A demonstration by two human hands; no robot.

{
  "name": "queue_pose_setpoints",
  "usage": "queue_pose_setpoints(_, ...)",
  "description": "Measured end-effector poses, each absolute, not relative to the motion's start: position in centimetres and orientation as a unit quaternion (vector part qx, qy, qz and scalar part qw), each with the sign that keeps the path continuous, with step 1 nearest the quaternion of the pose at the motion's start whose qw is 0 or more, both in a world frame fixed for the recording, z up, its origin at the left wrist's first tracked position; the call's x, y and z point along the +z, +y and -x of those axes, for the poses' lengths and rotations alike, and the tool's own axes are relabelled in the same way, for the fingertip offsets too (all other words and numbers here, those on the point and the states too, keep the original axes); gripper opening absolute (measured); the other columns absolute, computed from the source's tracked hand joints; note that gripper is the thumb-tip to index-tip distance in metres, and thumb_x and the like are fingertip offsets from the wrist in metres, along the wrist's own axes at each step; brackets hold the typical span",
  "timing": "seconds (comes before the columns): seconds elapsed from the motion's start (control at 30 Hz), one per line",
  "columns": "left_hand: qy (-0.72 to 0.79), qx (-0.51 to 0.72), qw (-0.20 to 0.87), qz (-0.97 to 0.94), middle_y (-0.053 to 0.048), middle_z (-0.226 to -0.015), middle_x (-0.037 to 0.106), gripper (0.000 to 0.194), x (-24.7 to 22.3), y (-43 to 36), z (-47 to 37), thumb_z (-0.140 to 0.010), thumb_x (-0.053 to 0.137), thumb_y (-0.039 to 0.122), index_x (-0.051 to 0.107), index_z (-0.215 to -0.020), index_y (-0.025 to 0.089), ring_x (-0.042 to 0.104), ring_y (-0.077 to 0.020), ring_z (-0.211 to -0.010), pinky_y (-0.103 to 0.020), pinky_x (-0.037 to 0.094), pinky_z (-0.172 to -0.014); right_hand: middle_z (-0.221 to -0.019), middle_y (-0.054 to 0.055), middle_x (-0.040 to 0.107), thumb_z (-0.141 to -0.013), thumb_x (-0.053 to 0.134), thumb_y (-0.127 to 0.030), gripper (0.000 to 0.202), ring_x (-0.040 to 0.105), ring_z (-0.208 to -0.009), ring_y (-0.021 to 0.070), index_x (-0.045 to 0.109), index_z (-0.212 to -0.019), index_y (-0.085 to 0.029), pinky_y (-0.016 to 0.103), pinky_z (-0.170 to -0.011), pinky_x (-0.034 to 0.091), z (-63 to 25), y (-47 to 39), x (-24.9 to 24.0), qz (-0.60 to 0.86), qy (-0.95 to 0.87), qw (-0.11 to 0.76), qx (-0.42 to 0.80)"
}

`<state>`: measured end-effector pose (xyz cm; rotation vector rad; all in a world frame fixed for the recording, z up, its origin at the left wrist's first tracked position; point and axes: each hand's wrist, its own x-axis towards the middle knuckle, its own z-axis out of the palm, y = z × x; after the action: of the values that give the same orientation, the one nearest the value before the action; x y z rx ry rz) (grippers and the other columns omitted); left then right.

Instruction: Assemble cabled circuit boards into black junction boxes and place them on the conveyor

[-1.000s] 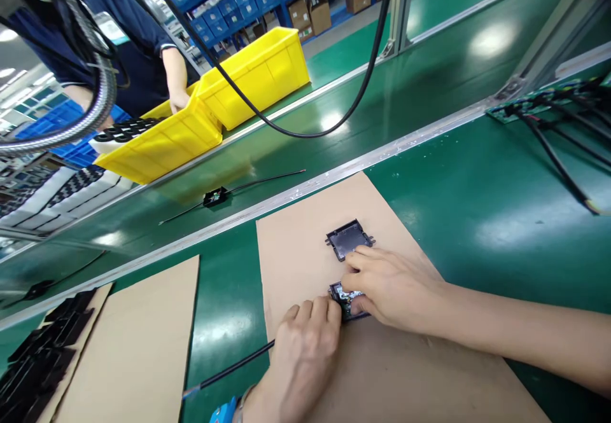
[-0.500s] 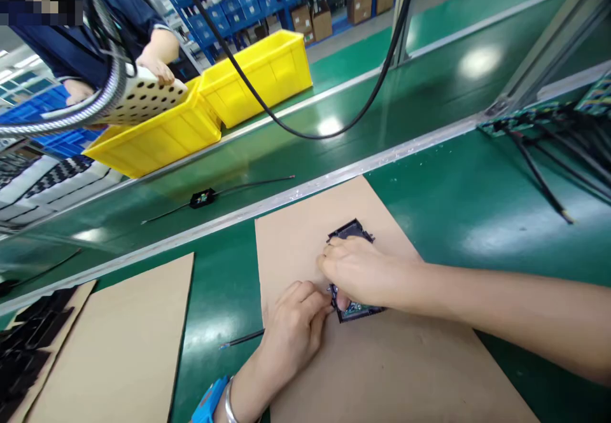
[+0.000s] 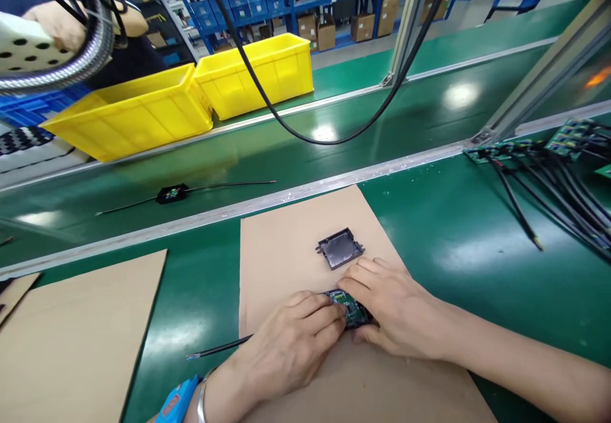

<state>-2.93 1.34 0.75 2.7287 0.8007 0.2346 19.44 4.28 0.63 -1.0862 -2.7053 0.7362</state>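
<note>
A green circuit board in a black case (image 3: pixel 352 310) lies on the cardboard sheet (image 3: pixel 286 245) between my hands. My left hand (image 3: pixel 296 340) has its fingers closed on the board's left side, and a black cable (image 3: pixel 224 348) with bare blue-tipped wires comes out from under this hand. From the right, my right hand (image 3: pixel 391 308) grips the case, with fingers at its upper edge and the thumb below. Just above them sits a separate black case half (image 3: pixel 340 249), its hollow side facing up.
Beyond the metal rail, a small board with wires (image 3: pixel 172 193) rests on the green surface. Boards with black cables (image 3: pixel 539 175) lie at right. Yellow bins (image 3: pixel 258 76) stand at the back, near another person's hand. A black cable hangs overhead.
My right hand has moved down and right off the upper case half, which now shows whole. My left hand has come onto the board. The view has shifted slightly.
</note>
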Motion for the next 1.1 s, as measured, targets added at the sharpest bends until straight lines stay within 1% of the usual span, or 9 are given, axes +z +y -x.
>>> queue_pose_setpoints(0.23,0.28,0.105,0.17,-0.939,-0.008,-0.107,0.067,0.024,0.4,1.4,3.0,-0.095,0.041,0.01,0.063,-0.104,0.015,0.061,-0.0198,-0.105,-0.033,0.051,-0.095,-0.115,0.009,0.059,-0.074,0.077,-0.03,0.052,0.051,-0.109,0.0286,0.056,-0.119,-0.017,0.048,-0.098,0.04,-19.5,4.2,0.1,0.367,-0.885,0.085,0.275)
queue_pose_setpoints(0.33,0.285,0.099,0.156,-0.941,-0.009,-0.11,0.066,0.021,-0.2,1.1,2.9,-0.092,0.044,0.01,0.063,-0.101,0.014,0.059,-0.022,-0.104,-0.036,0.053,-0.091,-0.122,0.01,0.058,-0.073,0.079,-0.03,0.063,0.051,-0.114,0.028,0.05,-0.128,-0.017,0.044,-0.1,0.041,-20.9,4.1,0.3,0.358,-0.883,0.099,0.289)
queue_pose_setpoints(0.4,0.282,0.092,0.148,-0.943,-0.009,-0.122,0.062,0.018,-0.7,0.9,2.9,-0.091,0.047,0.012,0.062,-0.1,0.013,0.058,-0.0229,-0.103,-0.036,0.054,-0.089,-0.124,0.011,0.056,-0.079,0.074,-0.032,0.058,0.052,-0.114,0.0258,0.047,-0.129,-0.018,0.039,-0.096,0.045,-22.3,4.1,0.8,0.381,-0.863,0.103,0.314)
queue_pose_setpoints(0.5,0.277,0.083,0.135,-0.948,-0.008,-0.138,0.053,0.02,-1.2,0.7,3.0,-0.089,0.049,0.014,0.06,-0.105,0.012,0.056,-0.0235,-0.105,-0.037,0.053,-0.091,-0.108,0.006,0.061,-0.093,0.053,-0.027,0.017,0.058,-0.097,0.0202,0.055,-0.109,-0.021,0.033,-0.08,0.048,-23.9,4.1,1.3,0.429,-0.828,0.084,0.352)
queue_pose_setpoints(0.53,0.278,0.08,0.131,-0.948,-0.008,-0.14,0.051,0.021,-1.2,0.6,3.1,-0.089,0.049,0.014,0.06,-0.107,0.012,0.055,-0.0238,-0.106,-0.037,0.052,-0.092,-0.1,0.005,0.061,-0.096,0.047,-0.023,0.011,0.059,-0.091,0.0187,0.056,-0.102,-0.021,0.032,-0.076,0.048,-24.0,4.1,1.3,0.432,-0.823,0.081,0.36)
queue_pose_setpoints(0.73,0.298,0.073,0.132,-0.943,-0.007,-0.138,0.052,0.019,-1.4,0.1,3.0,-0.089,0.047,0.012,0.058,-0.104,0.013,0.054,-0.0237,-0.106,-0.038,0.05,-0.094,-0.085,0.004,0.057,-0.095,0.033,-0.013,0.023,0.053,-0.075,0.0173,0.055,-0.092,-0.019,0.031,-0.067,0.04,-22.1,4.1,0.7,0.38,-0.852,0.104,0.345)
queue_pose_setpoints(0.93,0.306,0.069,0.139,-0.939,-0.007,-0.133,0.055,0.022,-1.3,0.0,2.7,-0.084,0.051,0.012,0.057,-0.106,0.014,0.053,-0.0237,-0.105,-0.038,0.048,-0.094,-0.073,0.0,0.051,-0.094,0.036,-0.017,0.019,0.044,-0.064,0.0144,0.041,-0.076,-0.02,0.028,-0.06,0.032,-21.1,4.6,2.2,0.369,-0.864,0.021,0.342)
queue_pose_setpoints(1.0,0.306,0.065,0.137,-0.94,-0.007,-0.133,0.055,0.024,-1.3,0.0,2.7,-0.083,0.051,0.012,0.057,-0.107,0.014,0.052,-0.0236,-0.105,-0.038,0.048,-0.094,-0.068,-0.002,0.049,-0.094,0.038,-0.02,0.022,0.042,-0.063,0.0134,0.039,-0.072,-0.02,0.027,-0.058,0.03,-21.1,5.5,2.6,0.382,-0.838,-0.015,0.39)
queue_pose_setpoints(1.1,0.301,0.048,0.131,-0.943,-0.007,-0.138,0.051,0.027,-1.2,0.1,2.7,-0.083,0.051,0.014,0.057,-0.109,0.014,0.052,-0.0239,-0.104,-0.038,0.048,-0.094,-0.068,-0.002,0.051,-0.093,0.038,-0.02,0.023,0.045,-0.064,0.0122,0.047,-0.071,-0.019,0.024,-0.06,0.034,-21.2,7.3,2.6,0.382,-0.759,-0.076,0.522)
